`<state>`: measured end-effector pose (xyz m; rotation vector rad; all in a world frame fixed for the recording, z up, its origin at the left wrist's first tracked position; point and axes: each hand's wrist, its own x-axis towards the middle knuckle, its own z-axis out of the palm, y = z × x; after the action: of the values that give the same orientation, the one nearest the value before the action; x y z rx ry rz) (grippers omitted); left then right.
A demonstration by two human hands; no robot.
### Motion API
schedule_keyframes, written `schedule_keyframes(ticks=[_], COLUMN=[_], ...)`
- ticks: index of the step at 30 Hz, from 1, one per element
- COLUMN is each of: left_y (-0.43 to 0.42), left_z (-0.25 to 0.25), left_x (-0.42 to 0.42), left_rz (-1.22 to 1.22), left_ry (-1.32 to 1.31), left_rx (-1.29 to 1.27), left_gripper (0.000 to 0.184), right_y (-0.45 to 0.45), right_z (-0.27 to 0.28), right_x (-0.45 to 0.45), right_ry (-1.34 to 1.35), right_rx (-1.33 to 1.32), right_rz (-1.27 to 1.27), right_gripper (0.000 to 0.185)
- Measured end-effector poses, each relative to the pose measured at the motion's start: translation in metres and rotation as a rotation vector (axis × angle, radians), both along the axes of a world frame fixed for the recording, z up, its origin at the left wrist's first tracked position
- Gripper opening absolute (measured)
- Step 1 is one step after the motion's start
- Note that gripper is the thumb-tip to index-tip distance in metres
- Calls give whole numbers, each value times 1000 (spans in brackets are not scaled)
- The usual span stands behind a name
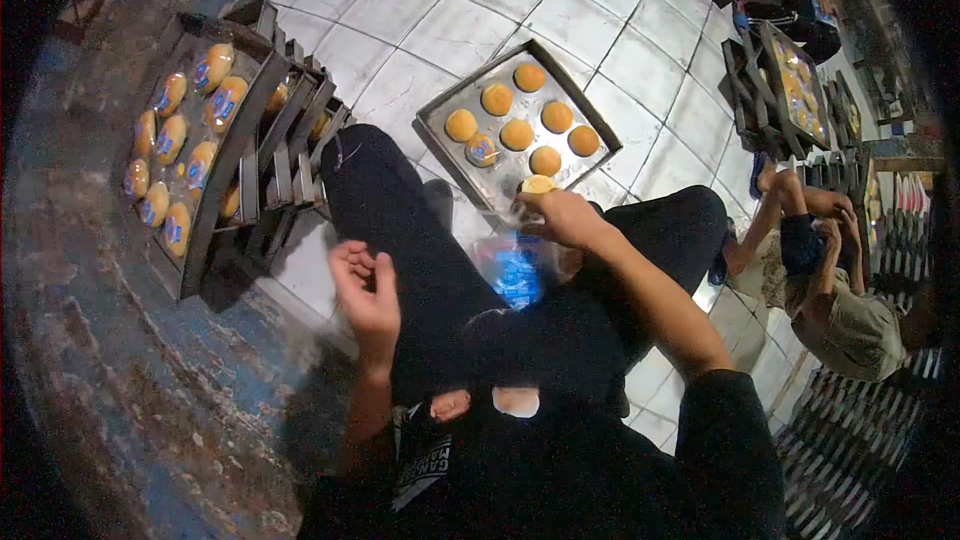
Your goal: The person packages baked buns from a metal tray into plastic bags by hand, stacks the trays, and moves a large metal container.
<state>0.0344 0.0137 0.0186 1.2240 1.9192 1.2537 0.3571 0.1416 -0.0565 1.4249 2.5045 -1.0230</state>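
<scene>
My right hand (565, 218) grips a round golden bun (537, 184) by its edge, over the near side of a metal baking tray (505, 180). Several unwrapped buns sit on that tray. One wrapped bun (481, 150) with a blue-printed clear film lies among them. Below my right hand, between my legs, is a pile of blue-printed plastic wrappers (517, 272). My left hand (366, 290) hovers above my left thigh, fingers curled loosely and thumb apart, with nothing in it.
To the left, stacked metal trays (228, 145) carry several wrapped buns (170, 140). More stacked trays (745, 105) with buns stand at the right. A seated person (845, 330) is near them. White floor tiles (400, 15) surround the tray.
</scene>
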Motion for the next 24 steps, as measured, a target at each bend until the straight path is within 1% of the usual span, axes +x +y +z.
schedule_keyframes(ticks=[1, 2, 3, 5, 6, 7, 9, 10, 11, 13, 14, 15, 17, 18, 19, 20, 21, 23, 24], left_y=[1, 2, 3, 11, 15, 22, 33, 40, 45, 49, 51, 53, 57, 60, 62, 64, 66, 69, 70], left_z=[8, 17, 23, 27, 25, 16, 13, 16, 17, 22, 24, 19, 3, 2, 12, 16, 18, 20, 21], left_x=[8, 19, 29, 50, 57, 65, 71, 72, 72, 72, 75, 73, 62, 55, 50, 41, 32, 12, 3], left_rz=[-3, -118, -231, -327, -314, -297, -369, -418, -429, -550, -545, -543, -687, -733, -652, -587, -523, -446, -398], left_ry=[-4, -74, -142, -469, -686, -937, -1065, -1135, -1134, -1130, -1003, -1003, -662, -500, -514, -492, -469, -438, -433], left_rx=[8, -2, -10, -80, -191, -186, -253, -293, -289, -335, -337, -346, -306, -291, -414, -393, -373, -196, -179], left_gripper=[31, 39, 48, 72, 85, 89, 85, 77, 77, 71, 54, 54, 40, 33, 38, 39, 39, 45, 47], right_y=[5, 9, 17, 27, 28, 31, 31, 30, 29, 31, 31, 30, 36, 38, 39, 40, 40, 37, 29], right_z=[10, 22, 34, 90, 104, 112, 135, 138, 141, 145, 148, 148, 134, 125, 120, 118, 115, 103, 96], right_x=[1, 7, 13, 10, 10, 10, 10, 10, 9, 12, 14, 16, 25, 33, 36, 43, 48, 52, 47], right_ry=[76, 271, 442, 504, 629, 705, 786, 789, 843, 896, 875, 855, 782, 790, 796, 765, 732, 639, 627], right_rx=[14, 37, -131, -399, -428, -404, -419, -406, -375, -349, -394, -443, -318, -315, -312, -337, -302, -310, -313], right_rz=[-30, -93, -127, -317, -373, -370, -422, -423, -445, -474, -493, -512, -493, -542, -593, -616, -591, -397, -319], right_gripper=[46, 32, 33, 29, 28, 28, 27, 27, 28, 28, 28, 28, 27, 27, 27, 26, 24, 22, 21])
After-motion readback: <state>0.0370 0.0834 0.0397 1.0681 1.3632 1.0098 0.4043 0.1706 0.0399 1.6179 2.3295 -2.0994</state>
